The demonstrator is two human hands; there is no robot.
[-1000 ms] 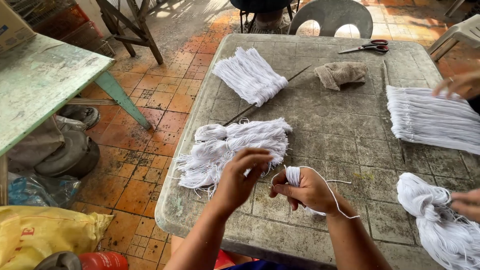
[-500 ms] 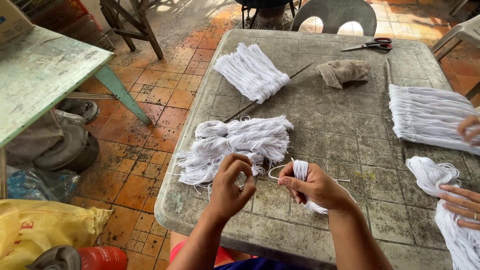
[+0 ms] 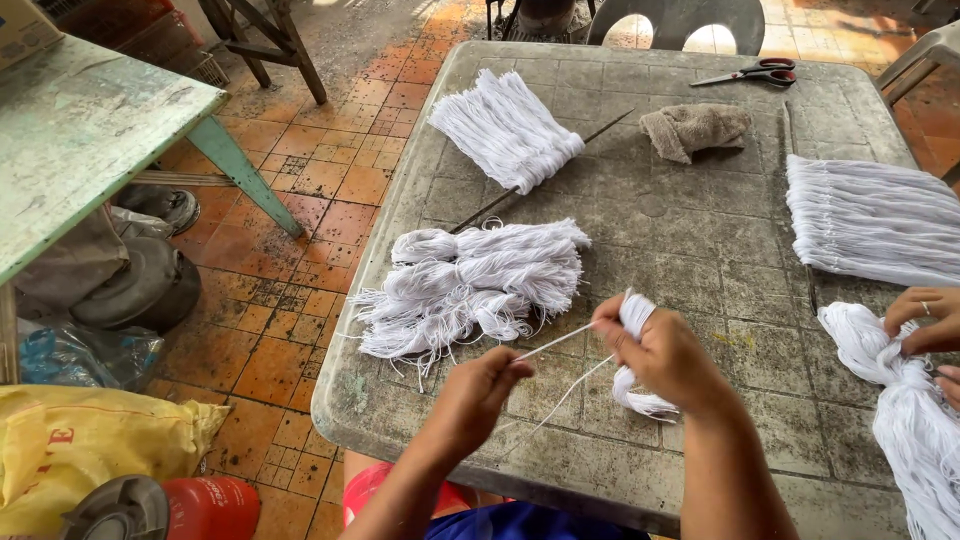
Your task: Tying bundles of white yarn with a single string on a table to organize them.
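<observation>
The right hand [image 3: 668,355] gripped a folded white yarn bundle [image 3: 636,352]; the left hand [image 3: 480,392] pinched its loose tie strand [image 3: 556,342], keeping it taut for binding.

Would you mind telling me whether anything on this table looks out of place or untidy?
Nothing looks damaged or spilled. The only untidy spot is the pile of white string bundles near the table's left edge: loose strands splay out over it. The scissors and crumpled brown cloth lie flat at the far end.
</observation>
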